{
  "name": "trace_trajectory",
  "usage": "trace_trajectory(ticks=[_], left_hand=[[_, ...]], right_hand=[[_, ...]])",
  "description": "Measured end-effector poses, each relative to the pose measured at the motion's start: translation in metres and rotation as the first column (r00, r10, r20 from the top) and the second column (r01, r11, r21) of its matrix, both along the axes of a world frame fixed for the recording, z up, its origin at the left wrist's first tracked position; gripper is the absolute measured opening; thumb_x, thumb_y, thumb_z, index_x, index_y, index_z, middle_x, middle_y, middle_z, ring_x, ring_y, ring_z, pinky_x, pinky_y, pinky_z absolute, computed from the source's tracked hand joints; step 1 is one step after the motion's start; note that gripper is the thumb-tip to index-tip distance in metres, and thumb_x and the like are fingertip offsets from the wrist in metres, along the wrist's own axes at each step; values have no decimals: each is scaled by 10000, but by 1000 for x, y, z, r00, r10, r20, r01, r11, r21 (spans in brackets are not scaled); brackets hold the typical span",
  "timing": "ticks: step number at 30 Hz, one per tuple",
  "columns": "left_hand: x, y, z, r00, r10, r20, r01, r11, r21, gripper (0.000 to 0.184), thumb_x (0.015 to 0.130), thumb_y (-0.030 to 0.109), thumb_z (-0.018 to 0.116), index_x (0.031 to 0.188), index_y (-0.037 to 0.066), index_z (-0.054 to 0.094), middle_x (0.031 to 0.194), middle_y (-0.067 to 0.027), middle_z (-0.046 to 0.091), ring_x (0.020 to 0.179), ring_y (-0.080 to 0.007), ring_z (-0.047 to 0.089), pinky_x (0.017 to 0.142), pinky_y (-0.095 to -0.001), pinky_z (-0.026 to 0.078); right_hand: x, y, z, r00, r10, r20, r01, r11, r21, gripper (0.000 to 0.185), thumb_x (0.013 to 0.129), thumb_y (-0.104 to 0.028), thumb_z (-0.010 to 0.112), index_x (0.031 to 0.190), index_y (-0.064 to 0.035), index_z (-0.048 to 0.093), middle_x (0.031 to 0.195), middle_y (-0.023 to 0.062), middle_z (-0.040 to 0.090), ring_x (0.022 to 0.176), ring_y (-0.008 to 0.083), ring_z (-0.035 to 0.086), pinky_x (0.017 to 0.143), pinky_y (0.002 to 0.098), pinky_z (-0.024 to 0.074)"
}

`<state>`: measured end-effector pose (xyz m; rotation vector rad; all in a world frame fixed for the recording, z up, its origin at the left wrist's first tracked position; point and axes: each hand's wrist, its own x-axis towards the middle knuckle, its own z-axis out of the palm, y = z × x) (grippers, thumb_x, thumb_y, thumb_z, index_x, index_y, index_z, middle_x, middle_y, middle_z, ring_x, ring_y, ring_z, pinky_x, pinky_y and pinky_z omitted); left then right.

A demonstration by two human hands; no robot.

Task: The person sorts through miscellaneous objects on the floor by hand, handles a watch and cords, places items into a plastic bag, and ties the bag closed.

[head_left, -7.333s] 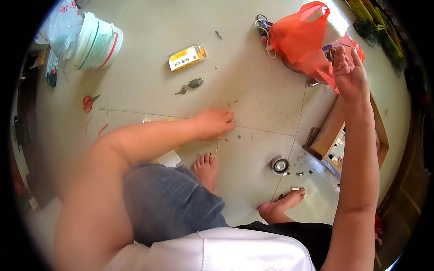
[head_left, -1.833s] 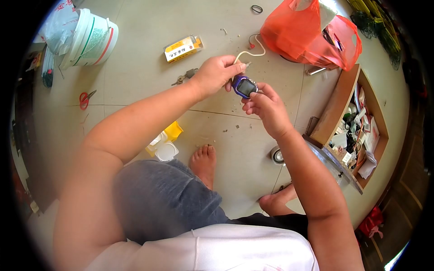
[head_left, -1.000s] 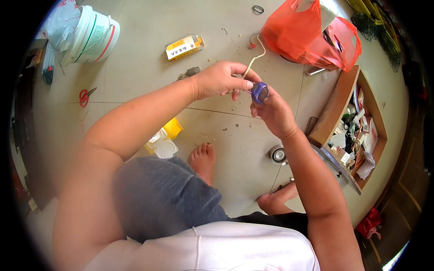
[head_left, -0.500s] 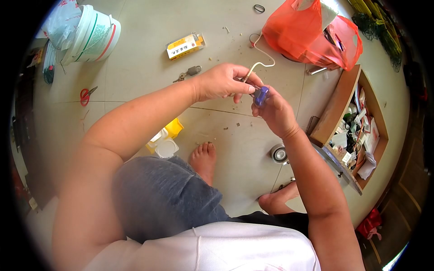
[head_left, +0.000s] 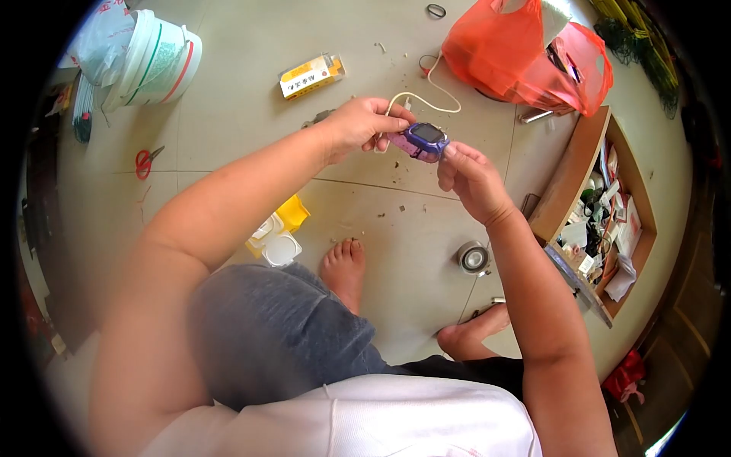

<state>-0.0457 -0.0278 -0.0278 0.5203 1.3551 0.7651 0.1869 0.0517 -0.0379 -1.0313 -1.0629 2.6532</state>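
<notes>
Left grip (head_left: 395, 128) pinching watch strap (head_left: 401, 142) and white cord (head_left: 447, 111), right grip (head_left: 448, 154) pinching purple watch (head_left: 427, 134)

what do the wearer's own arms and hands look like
The left hand and right hand are bare, with no glove or ring visible. The wrists and forearms are uncovered too. A white top is worn; no sleeve reaches the elbows.
</notes>
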Motion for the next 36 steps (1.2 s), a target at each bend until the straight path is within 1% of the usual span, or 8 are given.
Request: trace_trajectory(ticks=[13, 15, 22, 25, 30, 32, 34, 36], left_hand=[[0, 0, -5, 1000, -2, 20, 2, 1000, -14, 220, 921, 205, 618, 1084, 61, 652, 819, 3, 650, 574, -36, 533, 478, -179, 364], [-1, 0, -5, 1000, -29, 5, 29, 999, -15, 237, 914, 241, 632, 1103, 100, 658, 821, 47, 636, 597, -23, 508, 494, -171, 356], [-2, -2, -3, 999, -19, -26, 20, 1000, 11, 252, 906, 259, 635, 1100, 102, 673, 839, 36, 646, 594, -38, 511, 498, -181, 349], [3, -2, 7, 997, -18, -81, 20, 999, 30, 229, 900, 243, 651, 1060, 86, 698, 831, 7, 653, 563, -60, 519, 513, -209, 401], [8, -1, 8, 982, -138, -132, 159, 973, 169, 214, 885, 267, 686, 1020, 105, 721, 859, 17, 652, 588, -64, 508, 563, -221, 416], [9, -1, 8, 969, -176, -176, 207, 961, 183, 203, 883, 255, 689, 995, 90, 721, 845, 16, 645, 616, -65, 522, 587, -227, 433], [10, -1, 9, 952, -212, -220, 256, 947, 194, 193, 881, 244, 693, 970, 74, 721, 831, 15, 639, 643, -65, 536, 611, -232, 450], [12, -1, 6, 887, -216, -407, 355, 884, 305, 176, 880, 219, 677, 941, 58, 715, 817, -22, 644, 705, -122, 590, 649, -267, 479]], right_hand=[[-4, -3, 2, 999, -38, -18, 37, 999, -14, 230, 945, -287, 587, 846, -82, 549, 750, -14, 494, 679, 108, 428, 645, 243, 376], [-4, -3, 1, 1000, -16, -19, 16, 1000, 2, 238, 950, -302, 574, 868, -80, 549, 791, -11, 509, 690, 102, 403, 650, 249, 353], [-6, -7, -3, 997, -39, 66, 35, 997, 68, 195, 930, -260, 526, 898, -72, 565, 769, -1, 522, 729, 121, 532, 688, 254, 441], [-9, -10, 2, 996, -7, 92, -5, 992, 130, 207, 928, -258, 511, 920, -59, 569, 805, 13, 544, 749, 125, 550, 720, 271, 468], [-11, -11, 10, 984, 80, 158, -110, 976, 190, 231, 923, -257, 508, 938, -38, 579, 834, 32, 576, 757, 123, 560, 739, 280, 484], [-11, -12, 13, 963, 182, 197, -232, 935, 267, 237, 922, -256, 508, 932, -32, 584, 837, 36, 591, 749, 115, 558, 729, 271, 483], [-12, -17, 13, 972, 154, 180, -192, 956, 221, 237, 923, -257, 508, 927, -33, 586, 828, 34, 590, 743, 112, 557, 727, 271, 482], [-12, -19, 11, 979, 125, 164, -153, 973, 174, 238, 923, -258, 508, 921, -34, 588, 818, 33, 590, 737, 110, 556, 726, 270, 482]])
